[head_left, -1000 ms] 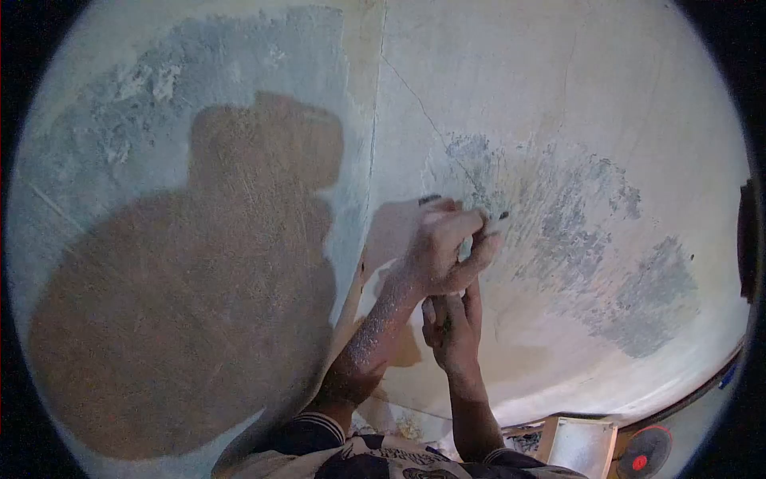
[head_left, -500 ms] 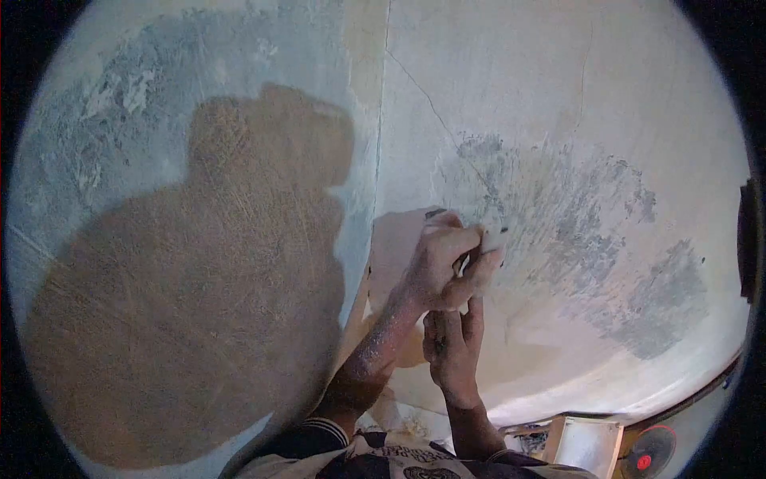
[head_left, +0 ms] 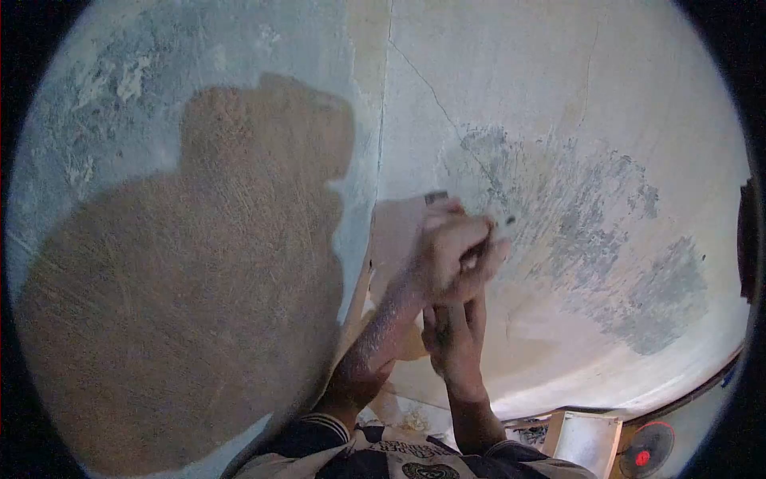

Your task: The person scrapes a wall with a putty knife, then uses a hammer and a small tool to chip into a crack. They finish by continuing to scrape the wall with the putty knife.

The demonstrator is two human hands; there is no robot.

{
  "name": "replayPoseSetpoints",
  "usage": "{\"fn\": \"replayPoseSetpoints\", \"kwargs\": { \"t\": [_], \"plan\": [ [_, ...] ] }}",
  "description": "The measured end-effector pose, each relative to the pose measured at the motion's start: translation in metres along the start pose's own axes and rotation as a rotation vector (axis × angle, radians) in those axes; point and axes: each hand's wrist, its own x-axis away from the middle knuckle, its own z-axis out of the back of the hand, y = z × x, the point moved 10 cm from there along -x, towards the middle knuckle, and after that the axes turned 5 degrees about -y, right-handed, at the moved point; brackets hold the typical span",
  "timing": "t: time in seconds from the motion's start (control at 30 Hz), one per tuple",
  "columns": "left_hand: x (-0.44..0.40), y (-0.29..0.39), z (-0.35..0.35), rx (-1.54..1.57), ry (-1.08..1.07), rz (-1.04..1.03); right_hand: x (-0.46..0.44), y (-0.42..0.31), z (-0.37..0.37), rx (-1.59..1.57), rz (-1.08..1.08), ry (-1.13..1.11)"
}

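My left hand, blurred by motion, is closed in front of the patchy wall, its forearm dusted with pale powder. A small dark flat end juts out above its knuckles; I cannot make out what it belongs to. A pale edge shows by the fingertips, with a dark spot just beyond it. Directly below, my right hand reaches up with some fingers curled, the others passing behind the left hand. Its fingertips are hidden, and so is most of whatever lies between the hands.
A vertical corner line separates a bluish wall, carrying a large body shadow, from the paler wall with cracks and grey scraped patches. Low on the right are a wood-framed pale panel and a dark round object with a red centre.
My left hand has shifted slightly and become blurred, with more of the dark flat end showing above it. My right hand stays beneath it. The view has moved a little.
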Motion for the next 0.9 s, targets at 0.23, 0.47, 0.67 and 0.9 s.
{"fn": "replayPoseSetpoints", "kwargs": {
  "t": [0.23,0.47,0.67,0.9],
  "plan": [
    [-0.012,0.000,-0.002,-0.008,-0.003,-0.008,-0.008,0.000,0.007,-0.078,0.050,0.028],
    [-0.018,-0.007,0.000,0.051,0.026,-0.069,-0.007,-0.003,0.008,-0.015,0.044,0.034],
    [-0.010,-0.013,-0.003,0.066,0.040,-0.014,-0.003,-0.002,-0.001,-0.085,0.019,0.038],
    [-0.006,-0.007,-0.001,0.085,0.034,-0.023,0.002,0.009,0.003,0.008,0.012,0.048]
  ]
}}
